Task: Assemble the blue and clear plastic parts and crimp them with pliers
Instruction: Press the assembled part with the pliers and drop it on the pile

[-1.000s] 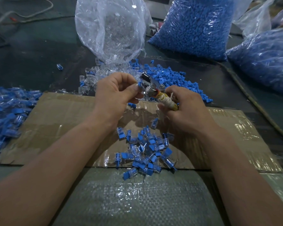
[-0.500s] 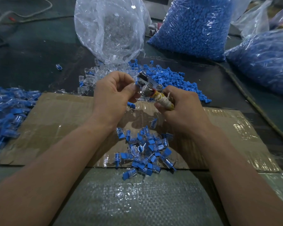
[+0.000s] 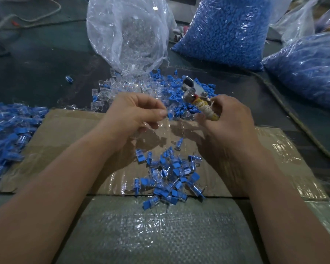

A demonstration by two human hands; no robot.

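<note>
The left hand (image 3: 135, 115) pinches a small blue-and-clear piece (image 3: 170, 114) between thumb and fingertips, its grip closed on that piece and holding it in the air above the far edge of the cardboard (image 3: 69, 134). The right hand (image 3: 232, 122) has its grip wrapped round the taped handle of the pliers (image 3: 193, 92), whose metal head points up and away from the person, over the loose blue parts (image 3: 176, 86) on the tabletop (image 3: 36, 73). Piece and pliers head are near each other but apart, with nothing between the jaws (whether they stand open is too blurred to tell).

This looks like the crimping step. The two halves seem already pushed together, but whether this piece has been squeezed cannot be read from the picture. If it has not, the next move calls for bringing the piece and the pliers head together, seating it squarely between the jaws, then squeezing the handle. If it has, the pinch need only let go over the heap of joined pieces (image 3: 170, 178) lying on the cardboard below. After that the left hand would need a fresh blue part and one of the clear parts (image 3: 120, 88) spilled just beyond the cardboard.
</note>
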